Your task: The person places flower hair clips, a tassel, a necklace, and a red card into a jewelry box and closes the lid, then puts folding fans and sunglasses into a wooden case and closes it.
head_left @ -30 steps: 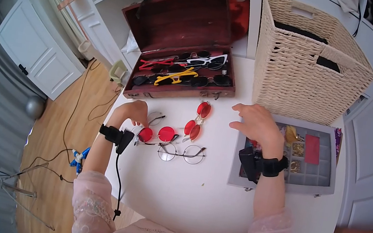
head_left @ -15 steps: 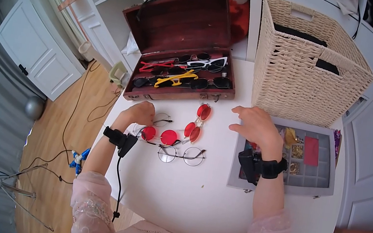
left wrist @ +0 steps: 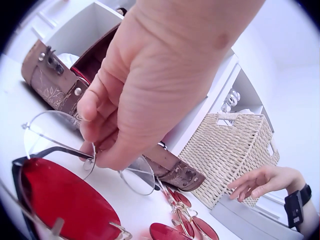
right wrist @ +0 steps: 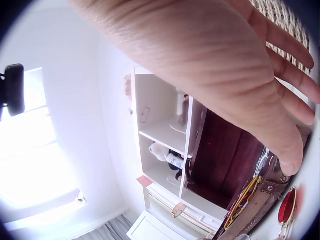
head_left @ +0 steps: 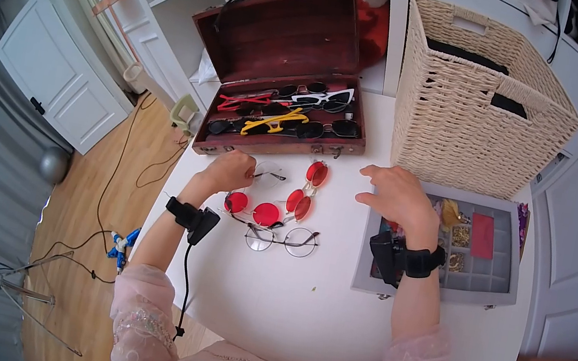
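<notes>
My left hand (head_left: pixel 233 170) pinches clear round-lens eyeglasses (left wrist: pixel 141 176) near the bridge, just in front of the open box. In the left wrist view, one lens shows on each side of the fingers. Right below this hand lie round red-lens sunglasses (head_left: pixel 266 214). A second red-lens pair (head_left: pixel 317 174) stands to the right, with round wire-frame glasses (head_left: pixel 300 242) nearer the body. Over the left part of a grey compartment case (head_left: pixel 469 293), my right hand (head_left: pixel 405 196) hovers with fingers spread and nothing in them.
A dark red wooden box (head_left: pixel 274 40) with its lid raised holds several sunglasses, among them a yellow pair (head_left: pixel 275 123) and a white pair (head_left: pixel 321 99). Behind the grey case stands a tall woven basket (head_left: pixel 459 125). A white table (head_left: pixel 269 299) carries all this.
My left hand has moved right and slightly away from the body, carrying the clear eyeglasses along. The nearby red-lens sunglasses have shifted a little right. My right hand stays in place.
</notes>
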Motion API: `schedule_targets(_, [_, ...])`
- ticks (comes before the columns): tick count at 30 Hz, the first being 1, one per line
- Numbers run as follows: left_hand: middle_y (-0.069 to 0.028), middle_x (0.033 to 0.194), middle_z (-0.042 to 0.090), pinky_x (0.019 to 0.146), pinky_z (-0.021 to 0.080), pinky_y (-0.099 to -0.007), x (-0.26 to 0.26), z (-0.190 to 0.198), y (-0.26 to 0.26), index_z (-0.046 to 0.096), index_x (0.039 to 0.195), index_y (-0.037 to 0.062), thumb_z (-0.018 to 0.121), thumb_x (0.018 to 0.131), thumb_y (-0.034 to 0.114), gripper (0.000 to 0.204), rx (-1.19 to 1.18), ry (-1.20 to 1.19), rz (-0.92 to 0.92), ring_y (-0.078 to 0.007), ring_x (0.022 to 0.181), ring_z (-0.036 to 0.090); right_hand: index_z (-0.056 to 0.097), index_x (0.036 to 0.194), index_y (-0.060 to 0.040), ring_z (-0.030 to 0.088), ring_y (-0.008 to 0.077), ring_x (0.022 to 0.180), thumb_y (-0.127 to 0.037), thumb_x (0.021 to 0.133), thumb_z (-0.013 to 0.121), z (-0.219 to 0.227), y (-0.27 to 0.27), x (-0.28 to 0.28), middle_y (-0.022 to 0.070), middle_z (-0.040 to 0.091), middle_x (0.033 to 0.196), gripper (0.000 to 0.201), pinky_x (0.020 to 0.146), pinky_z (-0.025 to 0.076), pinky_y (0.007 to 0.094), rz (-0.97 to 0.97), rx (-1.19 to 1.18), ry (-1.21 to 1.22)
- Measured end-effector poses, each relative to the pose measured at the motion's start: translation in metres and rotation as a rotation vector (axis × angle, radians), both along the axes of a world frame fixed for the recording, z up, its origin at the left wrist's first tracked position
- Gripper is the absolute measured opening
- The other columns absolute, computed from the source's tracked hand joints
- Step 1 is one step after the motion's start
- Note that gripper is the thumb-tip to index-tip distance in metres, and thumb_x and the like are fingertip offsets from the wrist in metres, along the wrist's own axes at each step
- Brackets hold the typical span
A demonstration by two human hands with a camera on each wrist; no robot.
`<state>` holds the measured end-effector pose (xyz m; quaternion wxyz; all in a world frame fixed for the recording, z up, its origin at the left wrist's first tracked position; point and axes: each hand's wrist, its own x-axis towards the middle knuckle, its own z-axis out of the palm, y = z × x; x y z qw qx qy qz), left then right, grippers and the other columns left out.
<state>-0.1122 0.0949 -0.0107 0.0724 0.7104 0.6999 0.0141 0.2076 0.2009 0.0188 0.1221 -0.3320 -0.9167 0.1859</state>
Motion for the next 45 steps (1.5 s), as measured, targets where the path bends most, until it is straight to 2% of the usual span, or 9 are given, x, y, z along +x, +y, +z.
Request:
schedule_targets(5, [-0.0138,0.072,0.062,0.066,0.048,-0.0391,0.006,-0.004,0.002,0.059,0.074,0.0017,0.06,0.069,0.009,0.008,0.162,0.13,-0.06,-0.032,0.071,0.061,0.062,0.105,-0.0001,0.062,0.0316,0.089,-0.022,0.072,0.071,0.002,0.0,0.0,0.0187,0.065,0.09,0.041,0.081,0.048,0.0381,0.005,0.004,-0.011])
schedule_targets(10, [-0.013,0.073,0.062,0.065,0.048,-0.0393,0.016,0.003,0.0,0.058,0.078,0.003,0.059,0.071,0.007,0.008,0.235,0.103,-0.075,-0.0319,0.072,0.061,0.063,0.104,0.0001,0.062,0.0317,0.089,-0.022,0.072,0.071,0.001,0.0,0.0,0.019,0.065,0.09,0.04,0.081,0.048,0.0385,0.009,0.013,0.002])
schedule_targets(18, [-0.0144,0.074,0.062,0.061,0.045,-0.0408,-0.006,0.051,0.008,0.057,0.078,0.0025,0.058,0.075,0.008,0.006,0.406,0.127,0.052,-0.0327,0.071,0.06,0.063,0.103,0.0007,0.062,0.0321,0.088,-0.021,0.072,0.071,-0.001,0.0,0.0,0.0196,0.065,0.089,0.039,0.08,0.048,0.0384,0.013,0.026,0.013])
schedule_targets(22, [-0.0154,0.071,0.061,0.062,0.046,-0.0433,-0.005,0.056,0.031,0.056,0.08,0.0038,0.058,0.077,0.012,0.009,0.455,0.159,0.064,-0.0335,0.07,0.06,0.061,0.111,-0.0029,0.061,0.0319,0.092,-0.024,0.072,0.069,-0.001,0.003,0.0,0.017,0.066,0.092,0.045,0.083,0.046,0.0373,0.012,-0.011,-0.03])
schedule_targets(25, [-0.0161,0.071,0.061,0.062,0.047,-0.0439,0.007,0.053,0.059,0.056,0.081,0.004,0.058,0.078,0.013,0.01,0.491,0.211,-0.017,-0.0336,0.071,0.06,0.062,0.103,0.0012,0.061,0.0323,0.089,-0.021,0.071,0.07,-0.002,0.001,0.001,0.0193,0.065,0.09,0.039,0.08,0.048,0.0383,0.026,0.051,0.042])
schedule_targets(29, [-0.0165,0.073,0.062,0.062,0.048,-0.0438,0.025,0.048,0.102,0.057,0.081,0.0037,0.056,0.078,0.011,0.008,0.485,0.283,-0.05,-0.0338,0.071,0.061,0.062,0.104,0.0008,0.061,0.0321,0.089,-0.022,0.071,0.07,0.001,0.003,0.001,0.0187,0.065,0.089,0.04,0.081,0.047,0.0384,0.016,0.013,-0.009])
schedule_targets(31, [-0.0165,0.074,0.062,0.062,0.048,-0.0429,0.032,0.047,0.12,0.057,0.081,0.0029,0.055,0.077,0.008,0.006,0.504,0.332,-0.089,-0.0335,0.071,0.062,0.061,0.111,-0.0041,0.062,0.0322,0.089,-0.025,0.072,0.069,-0.004,0.005,0.001,0.0165,0.066,0.091,0.045,0.081,0.047,0.0375,0.032,0.028,-0.014])
schedule_targets(35, [-0.0151,0.075,0.064,0.061,0.052,-0.0383,0.047,0.049,0.141,0.059,0.085,0.0035,0.057,0.073,0.002,0.012,0.517,0.406,-0.191,-0.0312,0.073,0.064,0.061,0.111,-0.0043,0.062,0.0321,0.089,-0.026,0.072,0.069,-0.005,0.005,0.002,0.0165,0.066,0.091,0.045,0.08,0.047,0.0378,0.021,0.024,-0.009])
schedule_targets(45, [-0.0131,0.078,0.064,0.064,0.051,-0.0372,0.066,0.032,0.182,0.058,0.082,0.0045,0.058,0.07,0.002,0.012,0.503,0.494,-0.27,-0.0288,0.076,0.064,0.06,0.11,-0.0029,0.062,0.032,0.087,-0.024,0.073,0.068,0.003,0.002,0.002,0.0168,0.066,0.087,0.043,0.078,0.047,0.0376,0.026,0.009,-0.058])
